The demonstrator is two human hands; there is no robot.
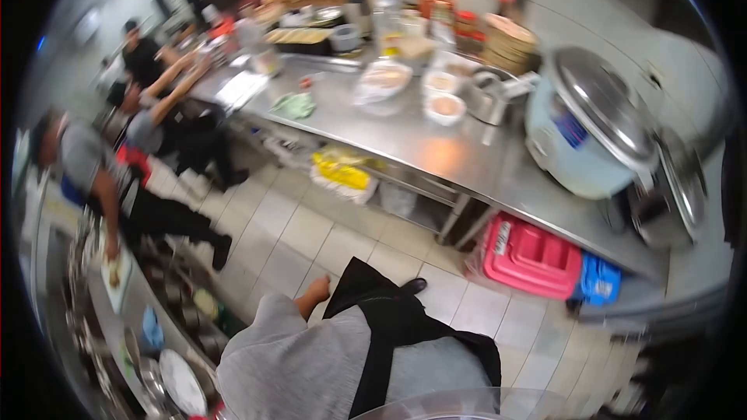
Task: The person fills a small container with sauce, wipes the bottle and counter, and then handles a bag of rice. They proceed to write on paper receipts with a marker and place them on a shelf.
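My left hand (315, 294) hangs low by my black apron (373, 295), over the tiled floor. Its fingers look curled into a loose fist, and nothing shows in them. My right hand is out of sight. Ahead of me stretches a steel counter (405, 144), apart from my hand. Three white bowls of food, among them a larger bowl (385, 78) in plastic wrap and a small bowl (445, 109), stand on it beside a metal pot (489, 97). A large rice cooker (587, 124) with a metal lid occupies the right end.
Co-workers stand at left; the nearest person (85, 155) reaches onto a white cutting board (115, 276). A red lidded bin (533, 257) and a blue container (599, 278) sit under the counter. A green cloth (294, 105) lies on top. Tiled floor (292, 237) runs between the counters.
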